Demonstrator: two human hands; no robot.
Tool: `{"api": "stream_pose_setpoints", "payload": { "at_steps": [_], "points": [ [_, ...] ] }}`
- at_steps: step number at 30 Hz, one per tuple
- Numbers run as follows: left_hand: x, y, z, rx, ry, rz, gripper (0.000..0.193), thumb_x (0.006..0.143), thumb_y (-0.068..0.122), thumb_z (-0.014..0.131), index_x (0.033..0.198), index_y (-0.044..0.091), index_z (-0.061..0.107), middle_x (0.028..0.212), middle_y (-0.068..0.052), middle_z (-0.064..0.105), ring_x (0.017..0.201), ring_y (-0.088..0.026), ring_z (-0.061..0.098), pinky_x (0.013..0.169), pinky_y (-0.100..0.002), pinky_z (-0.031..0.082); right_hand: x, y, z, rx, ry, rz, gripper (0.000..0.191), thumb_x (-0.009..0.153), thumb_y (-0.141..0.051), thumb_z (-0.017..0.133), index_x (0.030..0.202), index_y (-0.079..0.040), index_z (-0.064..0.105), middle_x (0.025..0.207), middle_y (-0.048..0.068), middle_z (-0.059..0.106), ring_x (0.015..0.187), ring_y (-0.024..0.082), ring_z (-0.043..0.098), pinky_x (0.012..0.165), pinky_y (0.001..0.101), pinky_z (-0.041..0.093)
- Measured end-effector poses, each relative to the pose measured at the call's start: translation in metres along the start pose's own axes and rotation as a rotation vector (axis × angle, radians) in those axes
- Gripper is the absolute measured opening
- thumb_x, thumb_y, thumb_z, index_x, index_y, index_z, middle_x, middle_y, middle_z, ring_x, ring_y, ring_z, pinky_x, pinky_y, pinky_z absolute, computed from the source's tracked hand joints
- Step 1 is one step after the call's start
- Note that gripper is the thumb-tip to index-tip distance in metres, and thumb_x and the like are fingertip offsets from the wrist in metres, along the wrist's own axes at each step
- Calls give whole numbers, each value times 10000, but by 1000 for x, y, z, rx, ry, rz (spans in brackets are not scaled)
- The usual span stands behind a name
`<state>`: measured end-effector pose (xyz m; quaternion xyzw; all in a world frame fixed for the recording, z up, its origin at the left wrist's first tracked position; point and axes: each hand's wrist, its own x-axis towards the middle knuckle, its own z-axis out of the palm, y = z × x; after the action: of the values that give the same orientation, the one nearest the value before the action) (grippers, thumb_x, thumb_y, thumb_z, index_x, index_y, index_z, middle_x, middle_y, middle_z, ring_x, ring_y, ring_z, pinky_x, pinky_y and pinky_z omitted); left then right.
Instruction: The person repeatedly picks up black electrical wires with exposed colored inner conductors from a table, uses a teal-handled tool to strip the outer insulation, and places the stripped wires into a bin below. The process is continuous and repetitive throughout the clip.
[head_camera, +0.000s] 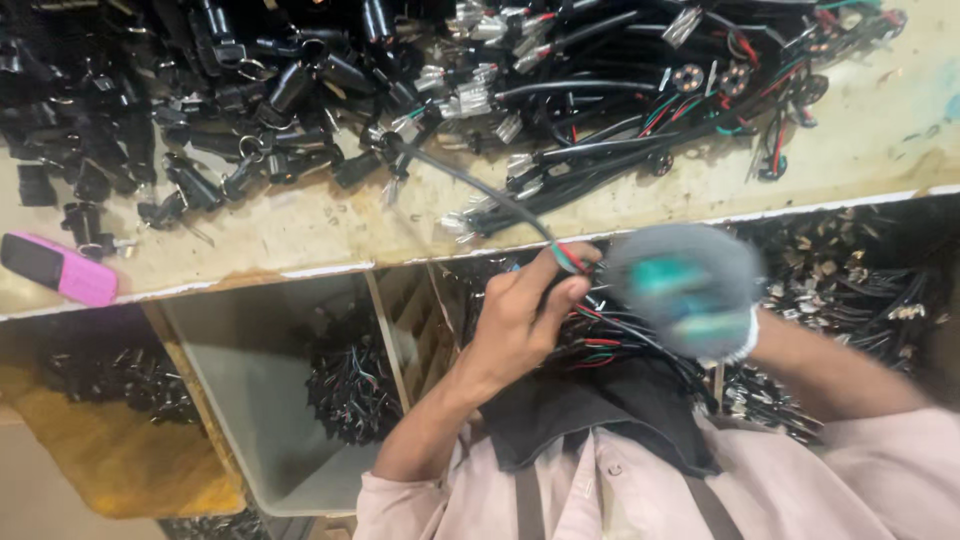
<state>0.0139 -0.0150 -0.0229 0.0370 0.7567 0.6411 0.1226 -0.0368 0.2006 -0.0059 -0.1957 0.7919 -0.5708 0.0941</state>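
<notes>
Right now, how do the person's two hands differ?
The left hand is bare and sharp in view, pinching a cable with red and green wires. The right hand wears a grey glove with green on it and is blurred, so its grip cannot be told. Both are raised over the bin of wires.

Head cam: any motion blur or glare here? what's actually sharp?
Head view: the right hand, in a grey-and-teal glove, is smeared by motion blur, its grip unreadable; the bare left hand is fairly sharp, pinching a black cable at its red and green wires. The heap of black parts on the workbench is in focus. Lighting is soft and even, no hard glare; the bins below sit in shadow.
</notes>
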Motion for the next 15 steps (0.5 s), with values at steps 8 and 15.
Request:
{"api": "stream_pose_setpoints", "payload": {
  "at_steps": [8, 15],
  "points": [
    [6, 18, -1, -83, -135, 238, 443, 1080, 220, 642, 1431, -18, 516, 1052, -149, 734, 922, -203, 738, 853, -314, 566, 8, -32, 9, 657, 186, 305, 136, 913, -80, 641, 1027, -8, 656, 918, 165, 660, 765, 308, 652, 646, 414, 516],
    [3, 31, -2, 1130, -438, 149, 694, 892, 124, 662, 1554, 64, 463, 808, -115, 685, 680, -276, 697, 558, -389, 559, 66, -10, -44, -760, 11, -306, 188, 906, -41, 648, 1082, 28, 647, 983, 199, 647, 830, 354, 636, 675, 442, 494]
  ]
}}
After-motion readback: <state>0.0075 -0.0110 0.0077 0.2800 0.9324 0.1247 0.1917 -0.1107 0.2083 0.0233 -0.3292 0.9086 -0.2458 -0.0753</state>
